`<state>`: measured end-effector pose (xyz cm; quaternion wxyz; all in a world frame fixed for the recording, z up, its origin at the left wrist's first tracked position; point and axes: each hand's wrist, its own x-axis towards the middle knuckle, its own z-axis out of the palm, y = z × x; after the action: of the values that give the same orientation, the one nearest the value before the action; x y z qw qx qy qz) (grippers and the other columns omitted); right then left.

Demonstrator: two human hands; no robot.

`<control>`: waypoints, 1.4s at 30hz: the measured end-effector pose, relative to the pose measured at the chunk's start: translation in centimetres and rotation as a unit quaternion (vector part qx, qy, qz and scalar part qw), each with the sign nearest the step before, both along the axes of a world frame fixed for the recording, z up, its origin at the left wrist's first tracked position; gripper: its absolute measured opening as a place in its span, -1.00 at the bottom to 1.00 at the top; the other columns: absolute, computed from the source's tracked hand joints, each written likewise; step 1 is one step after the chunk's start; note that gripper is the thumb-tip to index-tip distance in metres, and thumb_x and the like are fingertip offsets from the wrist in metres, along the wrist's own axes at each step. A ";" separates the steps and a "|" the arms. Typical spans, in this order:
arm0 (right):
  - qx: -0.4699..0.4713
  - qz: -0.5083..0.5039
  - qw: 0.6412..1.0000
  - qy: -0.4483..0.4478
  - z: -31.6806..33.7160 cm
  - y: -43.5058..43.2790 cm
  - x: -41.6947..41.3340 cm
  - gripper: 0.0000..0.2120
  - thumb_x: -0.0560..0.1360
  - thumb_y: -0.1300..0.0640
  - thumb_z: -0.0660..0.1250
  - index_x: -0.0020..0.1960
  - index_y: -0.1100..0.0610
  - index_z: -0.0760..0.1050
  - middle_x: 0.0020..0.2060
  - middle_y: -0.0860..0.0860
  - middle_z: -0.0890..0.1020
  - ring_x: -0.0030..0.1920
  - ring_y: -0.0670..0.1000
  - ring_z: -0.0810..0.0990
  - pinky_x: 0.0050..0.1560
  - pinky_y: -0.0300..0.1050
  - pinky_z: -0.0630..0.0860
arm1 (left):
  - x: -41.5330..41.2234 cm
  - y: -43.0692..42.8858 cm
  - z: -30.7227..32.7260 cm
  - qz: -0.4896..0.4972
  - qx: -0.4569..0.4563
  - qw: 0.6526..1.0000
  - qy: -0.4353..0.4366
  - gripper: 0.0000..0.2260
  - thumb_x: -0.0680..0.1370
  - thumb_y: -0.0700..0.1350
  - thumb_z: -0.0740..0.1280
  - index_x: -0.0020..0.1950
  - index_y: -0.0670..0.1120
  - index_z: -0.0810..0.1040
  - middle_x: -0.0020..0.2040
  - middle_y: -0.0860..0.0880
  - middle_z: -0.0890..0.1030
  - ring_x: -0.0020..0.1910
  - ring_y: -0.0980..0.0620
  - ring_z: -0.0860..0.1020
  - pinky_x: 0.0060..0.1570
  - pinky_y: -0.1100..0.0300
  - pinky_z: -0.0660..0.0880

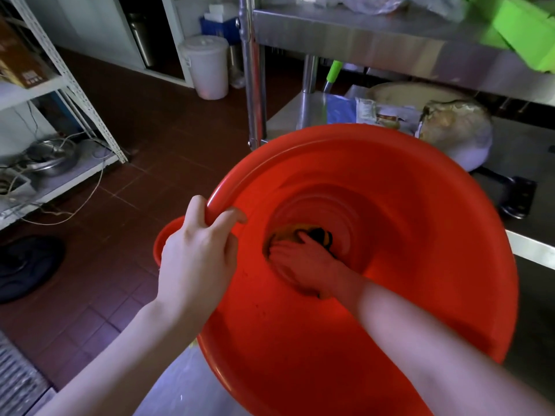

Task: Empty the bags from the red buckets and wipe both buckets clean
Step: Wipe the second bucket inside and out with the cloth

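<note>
The head view is showing the left hand (195, 259) gripping the left rim of the tilted red bucket (405, 190), near a steel tabletop (375, 43), while the right hand (303, 262) is reaching deep inside, pressing flat on a yellow-and-black cloth (313, 234) against the bucket's bottom.

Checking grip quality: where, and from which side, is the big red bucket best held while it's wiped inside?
Its rolled rim, on the left, from outside: the tilted big red bucket presents a rounded lip fingers can hook over, as the left hand does, leaving the mouth free for the right hand and cloth.
</note>
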<state>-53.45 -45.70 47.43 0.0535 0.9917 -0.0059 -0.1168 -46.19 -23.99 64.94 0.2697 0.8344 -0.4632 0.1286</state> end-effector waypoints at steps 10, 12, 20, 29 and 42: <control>0.094 -0.338 0.919 -0.178 2.3 -4.9 -1.9 -0.11 0.37 -0.06 0.41 0.57 -0.09 0.02 0.56 -0.09 0.10 0.54 -0.06 0.08 0.37 0.21 0.20 | 0.0 0.0 0.0 0.012 -0.001 1.000 0.001 -0.74 0.45 -0.31 0.32 0.06 -0.04 0.62 -0.14 -0.09 0.33 -0.51 -0.09 0.35 -0.53 0.13 0.39; 0.087 -0.367 0.906 -0.191 1.6 -4.0 -1.6 -0.12 0.37 -0.03 0.40 0.57 -0.09 0.02 0.57 -0.10 0.08 0.55 -0.04 0.04 0.38 0.30 0.17 | 0.0 0.0 -0.2 0.013 -0.004 1.000 -0.001 -0.74 0.45 -0.30 0.32 0.06 -0.04 0.62 -0.14 -0.09 0.33 -0.52 -0.07 0.34 -0.54 0.15 0.37; 0.054 -0.135 0.985 -0.093 -2.4 0.8 1.1 -0.45 0.57 0.12 0.13 0.54 -0.07 0.12 0.57 -0.11 0.05 0.57 -0.07 -0.10 0.42 0.33 0.04 | 0.2 0.0 -0.3 0.021 -0.001 1.000 -0.006 -0.76 0.47 -0.27 0.30 0.07 -0.04 0.62 -0.13 -0.09 0.32 -0.52 -0.08 0.33 -0.52 0.16 0.35; 0.016 -0.024 0.999 0.033 -2.6 0.0 -2.4 -0.18 0.45 0.00 0.36 0.57 -0.09 0.00 0.58 -0.14 -0.02 0.56 -0.10 -0.05 0.41 0.22 0.11 | 0.1 0.3 -0.5 0.020 -0.005 1.000 -0.001 -0.76 0.46 -0.28 0.32 0.06 -0.05 0.62 -0.14 -0.10 0.32 -0.52 -0.10 0.33 -0.53 0.15 0.36; 0.066 -0.314 0.945 -0.066 -2.2 -0.1 -8.2 -0.18 0.51 0.09 0.31 0.59 0.04 -0.14 0.59 0.02 -0.09 0.57 0.11 -0.08 0.51 -0.08 -0.09 | -1.8 0.2 0.0 0.058 -0.008 0.998 0.013 -0.78 0.46 -0.27 0.34 0.05 -0.04 0.61 -0.12 -0.13 0.34 -0.51 -0.13 0.33 -0.51 0.13 0.33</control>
<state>-61.60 -45.76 45.25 -0.0524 0.9465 -0.3124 -0.0619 -48.01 -23.75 64.89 0.2748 0.8593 -0.4090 0.1370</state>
